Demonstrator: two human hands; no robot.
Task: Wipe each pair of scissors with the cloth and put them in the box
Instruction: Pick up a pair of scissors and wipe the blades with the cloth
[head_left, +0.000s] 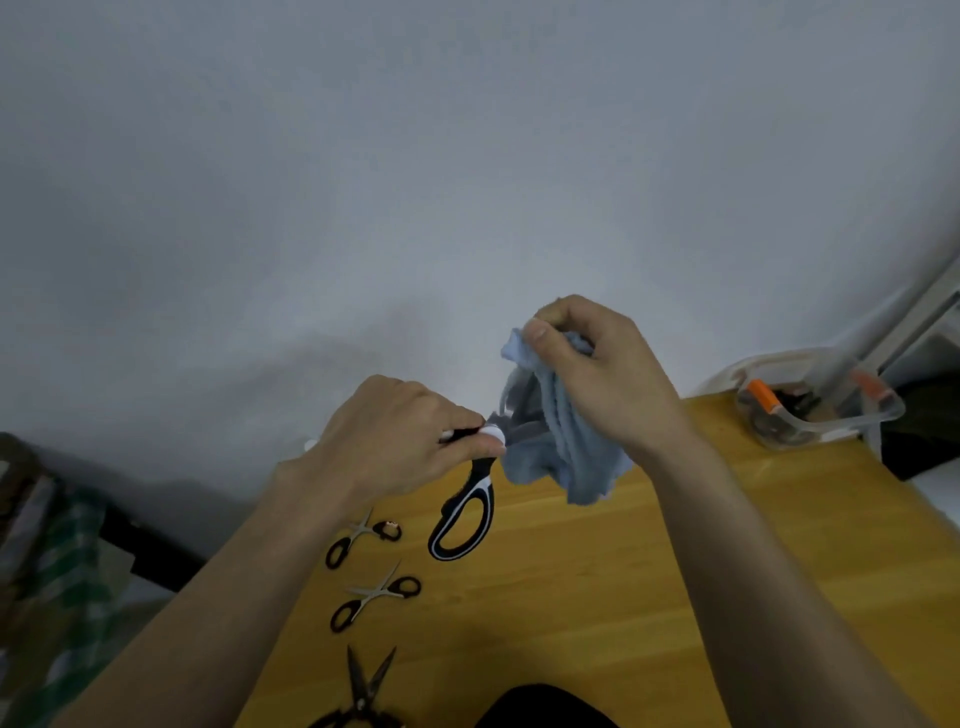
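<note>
Large black-and-white plastic-handled scissors (464, 512) held above the yellow wooden table (649, 571), blades wrapped in cloth.

The left hand (400, 447) grips the upper handle; the right hand (597, 374) clutches the crumpled light-blue cloth (566, 457). The clear plastic box (815, 410) sits at the table's far right corner.

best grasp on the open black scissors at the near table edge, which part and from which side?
Judgement: take the black scissors at the pivot, where the blades cross, coming from above. They lie flat on the wooden table with the blades splayed in a V pointing away; the handles are cut off by the frame edge, so the pivot is the compact, blunt spot.
</note>
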